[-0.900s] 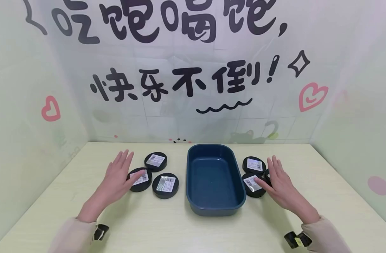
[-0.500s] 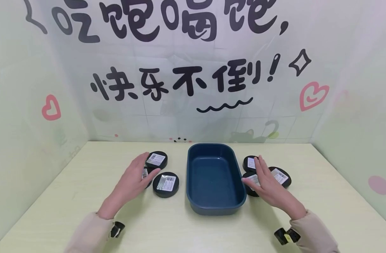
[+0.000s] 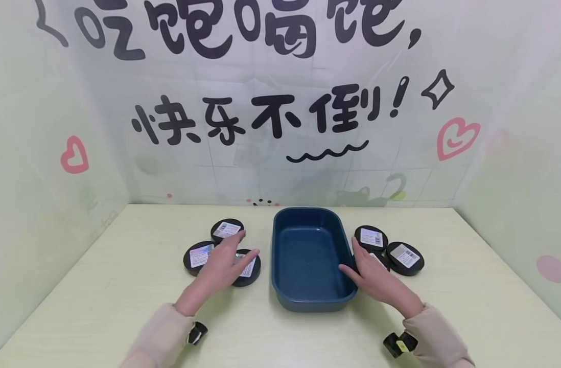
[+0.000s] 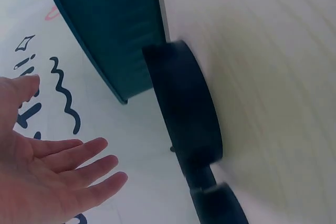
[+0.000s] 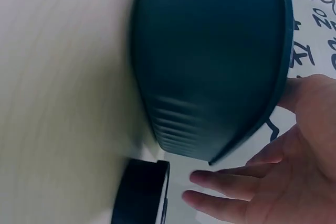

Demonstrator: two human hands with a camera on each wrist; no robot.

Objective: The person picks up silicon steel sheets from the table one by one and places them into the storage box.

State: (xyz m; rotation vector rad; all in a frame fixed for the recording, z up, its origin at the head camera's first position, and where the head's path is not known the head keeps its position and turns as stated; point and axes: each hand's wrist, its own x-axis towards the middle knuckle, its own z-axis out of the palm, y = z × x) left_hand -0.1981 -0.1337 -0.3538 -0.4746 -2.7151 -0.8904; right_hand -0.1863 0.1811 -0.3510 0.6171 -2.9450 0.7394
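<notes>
Blue tub [image 3: 313, 305] on a pale worktop [image 3: 262, 337], right hand [image 3: 381, 281] at its right rim, left hand [image 3: 220, 266] apart from it, above round black discs [image 3: 197, 258], fingers [image 4: 79, 155] extended (both thumbs spread away).

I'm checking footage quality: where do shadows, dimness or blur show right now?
Head view: bright, soft shadow on the table by the blue tub; left wrist view: dim, the nearest black disc nearly featureless; right wrist view: dim too, the tub's table-side edge blurred.
</notes>
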